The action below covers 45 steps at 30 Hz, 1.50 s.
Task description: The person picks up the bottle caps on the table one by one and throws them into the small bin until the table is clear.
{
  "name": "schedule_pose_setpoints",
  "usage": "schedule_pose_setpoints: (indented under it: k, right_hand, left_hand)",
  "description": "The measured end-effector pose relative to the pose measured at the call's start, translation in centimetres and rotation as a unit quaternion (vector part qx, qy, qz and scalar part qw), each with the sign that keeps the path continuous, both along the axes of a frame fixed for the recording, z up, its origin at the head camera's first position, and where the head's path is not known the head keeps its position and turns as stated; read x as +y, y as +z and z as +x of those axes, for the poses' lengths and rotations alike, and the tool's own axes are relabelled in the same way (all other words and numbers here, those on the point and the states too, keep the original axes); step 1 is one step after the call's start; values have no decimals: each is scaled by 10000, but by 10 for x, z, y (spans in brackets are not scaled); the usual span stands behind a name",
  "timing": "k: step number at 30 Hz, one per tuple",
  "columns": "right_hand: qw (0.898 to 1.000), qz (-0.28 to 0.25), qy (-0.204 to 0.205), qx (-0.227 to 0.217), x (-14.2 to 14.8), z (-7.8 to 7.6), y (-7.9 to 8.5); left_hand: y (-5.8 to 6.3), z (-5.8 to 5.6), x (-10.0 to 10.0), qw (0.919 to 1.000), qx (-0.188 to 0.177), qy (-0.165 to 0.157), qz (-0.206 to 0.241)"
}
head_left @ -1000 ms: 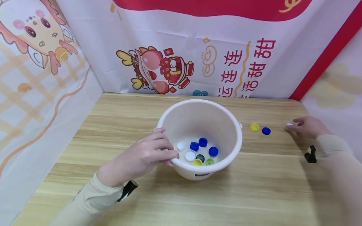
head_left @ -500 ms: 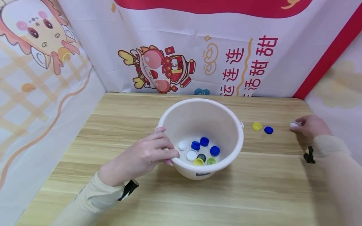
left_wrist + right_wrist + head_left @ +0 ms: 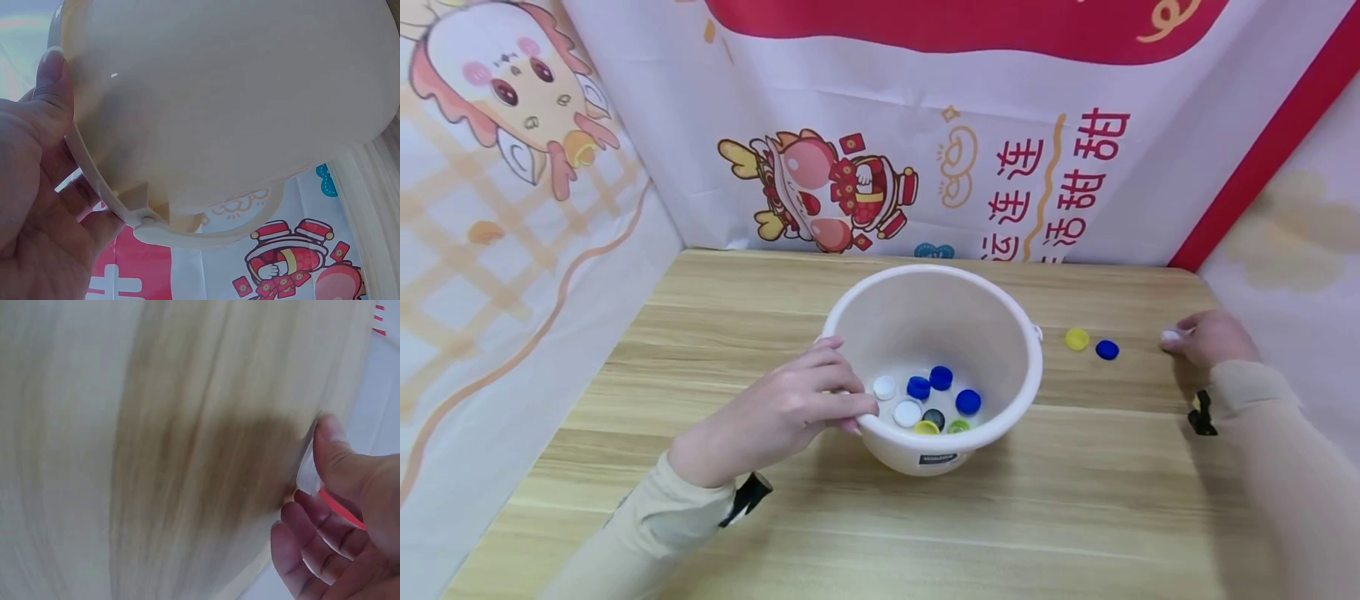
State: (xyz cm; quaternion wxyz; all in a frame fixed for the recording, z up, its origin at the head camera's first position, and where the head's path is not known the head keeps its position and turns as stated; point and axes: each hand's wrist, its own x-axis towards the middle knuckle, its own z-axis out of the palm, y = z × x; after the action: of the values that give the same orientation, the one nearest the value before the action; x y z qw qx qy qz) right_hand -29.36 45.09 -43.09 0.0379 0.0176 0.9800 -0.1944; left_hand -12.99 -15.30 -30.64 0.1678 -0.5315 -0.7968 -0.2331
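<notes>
A cream-white bucket [image 3: 940,312] stands tilted on the table, its mouth toward me. At its near left, my left hand [image 3: 767,412] holds the rim, with the thumb over the outer wall in the left wrist view. Several plastic bottle caps lie inside, including a blue cap [image 3: 968,402], a white cap [image 3: 907,413], a dark cap [image 3: 933,418] and a partly hidden yellow cap [image 3: 927,427]. Far right, my right hand [image 3: 1219,340] pinches another white bottle cap [image 3: 307,472] between thumb and fingers, low over the table. Whether that cap touches the wood I cannot tell.
A loose yellow cap [image 3: 1077,339] and a loose blue cap [image 3: 1107,350] lie on the wooden table [image 3: 880,533] between bucket and right hand. Printed cloth [image 3: 820,75] hangs along the back and both sides. The bucket's handle [image 3: 187,237] hangs outside it.
My right wrist and forearm have shifted slightly left, while the fingers stay at the white bottle cap. My left hand keeps its hold on the bucket rim. The head view has swayed a little.
</notes>
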Motion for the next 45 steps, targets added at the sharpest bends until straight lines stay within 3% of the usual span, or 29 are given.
schedule_pose_setpoints:
  k: [9, 18, 25, 37, 45]
  right_hand:
    - [9996, -117, 195, -193, -21, 21, 27]
    - [9987, -223, 435, 160, -61, 34, 89]
    - [9987, -207, 474, 28, -93, 48, 129]
    - [9899, -22, 1058, 947, -161, 83, 182]
    - [9783, -53, 1496, 1433, -204, 109, 201]
  left_hand:
    - [1, 2, -1, 9999, -104, 41, -16]
    - [2, 3, -3, 10000, -43, 40, 56]
    - [1, 3, -5, 9999, -80, 77, 32]
    - [1, 4, -5, 9997, -222, 136, -35]
    - [0, 4, -4, 9997, -205, 134, -25]
